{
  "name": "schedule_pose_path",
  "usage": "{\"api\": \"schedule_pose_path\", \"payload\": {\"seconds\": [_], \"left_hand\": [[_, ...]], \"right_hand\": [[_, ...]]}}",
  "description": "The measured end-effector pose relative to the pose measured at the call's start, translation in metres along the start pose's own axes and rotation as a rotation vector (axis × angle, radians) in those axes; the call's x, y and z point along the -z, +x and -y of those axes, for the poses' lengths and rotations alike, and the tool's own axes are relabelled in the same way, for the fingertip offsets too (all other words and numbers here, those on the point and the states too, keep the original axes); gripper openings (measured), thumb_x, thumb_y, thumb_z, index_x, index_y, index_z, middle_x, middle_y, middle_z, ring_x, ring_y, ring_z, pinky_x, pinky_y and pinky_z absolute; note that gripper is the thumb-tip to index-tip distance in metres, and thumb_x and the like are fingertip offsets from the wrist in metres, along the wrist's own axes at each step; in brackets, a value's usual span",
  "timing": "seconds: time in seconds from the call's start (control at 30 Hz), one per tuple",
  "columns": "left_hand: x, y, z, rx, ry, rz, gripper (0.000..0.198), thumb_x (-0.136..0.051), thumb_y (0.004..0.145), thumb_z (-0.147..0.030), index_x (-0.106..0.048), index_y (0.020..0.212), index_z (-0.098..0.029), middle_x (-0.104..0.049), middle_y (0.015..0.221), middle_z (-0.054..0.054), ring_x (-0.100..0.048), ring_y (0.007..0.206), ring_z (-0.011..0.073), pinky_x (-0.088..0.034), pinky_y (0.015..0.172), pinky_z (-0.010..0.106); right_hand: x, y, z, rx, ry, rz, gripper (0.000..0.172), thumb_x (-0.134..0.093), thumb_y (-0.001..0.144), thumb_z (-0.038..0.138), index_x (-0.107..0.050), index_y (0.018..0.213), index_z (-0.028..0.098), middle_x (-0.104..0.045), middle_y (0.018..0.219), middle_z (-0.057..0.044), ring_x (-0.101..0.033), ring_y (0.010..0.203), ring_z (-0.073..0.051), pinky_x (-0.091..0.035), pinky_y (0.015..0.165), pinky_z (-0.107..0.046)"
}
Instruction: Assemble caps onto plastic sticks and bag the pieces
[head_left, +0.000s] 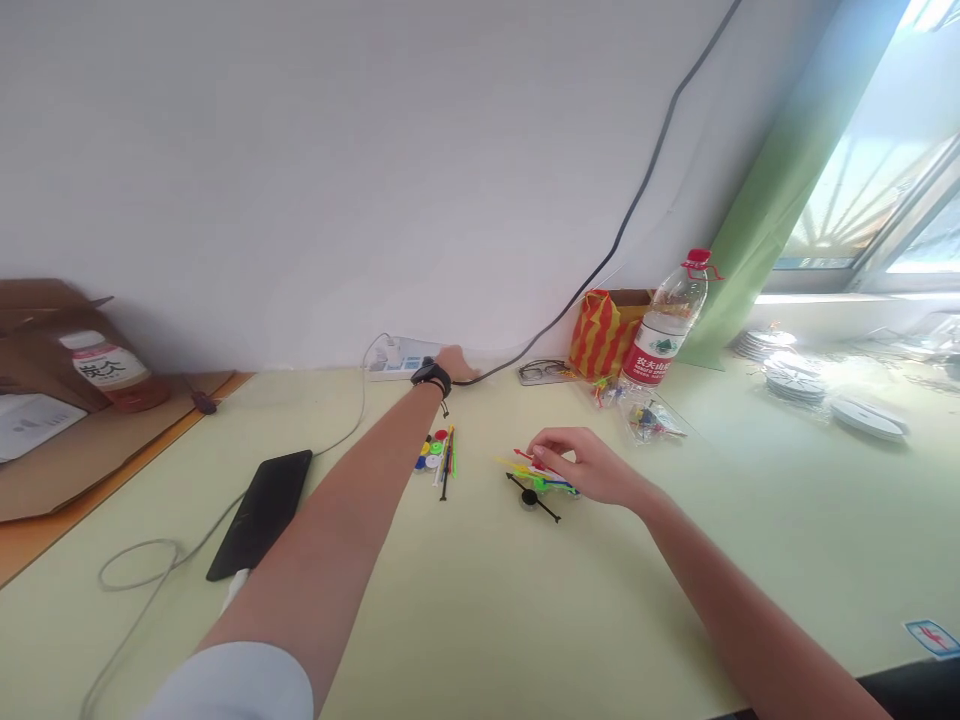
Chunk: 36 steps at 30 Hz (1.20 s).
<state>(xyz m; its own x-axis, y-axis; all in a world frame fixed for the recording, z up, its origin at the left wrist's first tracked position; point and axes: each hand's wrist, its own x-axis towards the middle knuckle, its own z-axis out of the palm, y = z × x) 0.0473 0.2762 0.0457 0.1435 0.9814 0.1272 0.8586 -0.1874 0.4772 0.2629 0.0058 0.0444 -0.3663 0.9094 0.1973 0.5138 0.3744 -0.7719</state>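
My left hand (456, 362) reaches far across the pale green table (480, 600) and rests by the white power strip (401, 358) at the wall; its fingers are hard to make out. A black band sits on that wrist. My right hand (581, 462) is curled over a small pile of coloured plastic sticks and clock hands (536, 478), pinching some of them. A second cluster of coloured discs and sticks (437, 452) lies between my two arms.
A black phone (262, 510) with a grey cable lies at the left. A water bottle (664, 330), a striped bag (598, 335), glasses (544, 372) and a clear packet (651, 420) stand at the back. White discs (868, 418) lie right. A drink bottle (112, 372) lies on cardboard.
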Motion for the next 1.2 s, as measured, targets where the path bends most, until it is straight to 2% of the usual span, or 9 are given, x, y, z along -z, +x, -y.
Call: {"api": "schedule_pose_path", "payload": {"seconds": [0.1, 0.33, 0.43, 0.6, 0.73, 0.83, 0.93, 1.07, 1.2], "left_hand": [[-0.005, -0.001, 0.006, 0.071, -0.018, -0.028, 0.071, -0.088, 0.052, -0.06, -0.065, 0.103, -0.016, -0.071, 0.114, 0.024, -0.064, 0.117, 0.0446, -0.052, 0.092, 0.049], [-0.007, -0.007, 0.011, 0.024, -0.179, -0.141, 0.067, -0.09, 0.056, -0.021, -0.062, 0.116, -0.014, -0.071, 0.111, 0.017, -0.067, 0.108, 0.0343, -0.053, 0.088, 0.04], [0.006, -0.008, 0.002, -0.069, -0.291, -0.183, 0.06, -0.081, 0.069, -0.016, -0.059, 0.125, -0.015, -0.073, 0.1, 0.009, -0.069, 0.096, 0.0236, -0.053, 0.085, 0.033], [0.05, -0.032, -0.008, -0.184, -0.44, -0.245, 0.07, -0.073, 0.079, -0.018, -0.047, 0.143, -0.023, -0.068, 0.116, 0.008, -0.069, 0.082, 0.0153, -0.055, 0.07, 0.027], [0.092, -0.088, -0.009, -0.388, -0.662, -0.02, 0.091, -0.086, 0.07, -0.023, -0.043, 0.15, -0.03, -0.067, 0.119, 0.011, -0.073, 0.088, 0.0207, -0.056, 0.067, 0.028], [0.116, -0.134, -0.009, -0.418, -0.65, 0.291, 0.088, -0.09, 0.069, -0.028, -0.05, 0.147, -0.027, -0.069, 0.12, 0.013, -0.075, 0.092, 0.0234, -0.061, 0.08, 0.036], [0.126, -0.166, -0.008, -0.414, -0.571, 0.479, 0.071, -0.088, 0.072, -0.035, -0.062, 0.138, -0.024, -0.071, 0.121, 0.013, -0.075, 0.097, 0.026, -0.062, 0.085, 0.04], [0.127, -0.181, -0.001, -0.381, -0.51, 0.464, 0.063, -0.086, 0.074, -0.036, -0.066, 0.132, -0.022, -0.073, 0.116, 0.012, -0.075, 0.098, 0.0266, -0.061, 0.084, 0.037], [0.126, -0.181, 0.008, -0.385, -0.432, 0.455, 0.058, -0.084, 0.072, -0.036, -0.07, 0.127, -0.023, -0.073, 0.114, 0.012, -0.076, 0.09, 0.0245, -0.058, 0.073, 0.03]], "right_hand": [[-0.001, -0.001, 0.003, 0.002, -0.016, 0.009, 0.032, -0.049, 0.101, 0.045, -0.067, 0.09, 0.022, -0.073, 0.09, -0.005, -0.064, 0.082, -0.02, -0.051, 0.073, -0.031], [0.001, -0.001, 0.004, -0.002, -0.037, -0.003, 0.03, -0.05, 0.101, 0.042, -0.068, 0.09, 0.021, -0.074, 0.09, -0.005, -0.065, 0.081, -0.019, -0.051, 0.072, -0.03], [0.004, 0.001, 0.002, 0.014, -0.039, -0.023, 0.029, -0.051, 0.1, 0.042, -0.069, 0.09, 0.021, -0.074, 0.089, -0.005, -0.066, 0.081, -0.019, -0.053, 0.077, -0.033], [0.017, 0.004, -0.002, 0.048, -0.029, -0.105, 0.029, -0.056, 0.097, 0.046, -0.071, 0.097, 0.022, -0.075, 0.099, -0.007, -0.069, 0.09, -0.022, -0.057, 0.086, -0.038], [0.04, 0.015, 0.006, 0.052, -0.001, -0.247, 0.039, -0.06, 0.095, 0.053, -0.067, 0.12, 0.025, -0.072, 0.117, -0.01, -0.067, 0.108, -0.027, -0.057, 0.095, -0.043], [0.06, 0.03, 0.017, 0.0, 0.008, -0.306, 0.072, -0.069, 0.086, 0.06, -0.047, 0.149, 0.03, -0.059, 0.142, -0.013, -0.058, 0.128, -0.031, -0.053, 0.104, -0.046], [0.071, 0.046, 0.03, -0.067, 0.046, -0.159, 0.105, -0.081, 0.076, 0.057, -0.024, 0.162, 0.035, -0.048, 0.154, -0.014, -0.054, 0.134, -0.033, -0.051, 0.106, -0.047], [0.068, 0.06, 0.039, -0.01, 0.165, 0.147, 0.064, -0.08, 0.079, 0.047, -0.061, 0.135, 0.024, -0.072, 0.11, -0.009, -0.068, 0.101, -0.025, -0.055, 0.093, -0.041], [0.056, 0.064, 0.041, 0.049, 0.211, 0.15, 0.034, -0.082, 0.075, 0.045, -0.066, 0.089, 0.019, -0.068, 0.088, -0.003, -0.063, 0.084, -0.018, -0.052, 0.076, -0.033]]}}
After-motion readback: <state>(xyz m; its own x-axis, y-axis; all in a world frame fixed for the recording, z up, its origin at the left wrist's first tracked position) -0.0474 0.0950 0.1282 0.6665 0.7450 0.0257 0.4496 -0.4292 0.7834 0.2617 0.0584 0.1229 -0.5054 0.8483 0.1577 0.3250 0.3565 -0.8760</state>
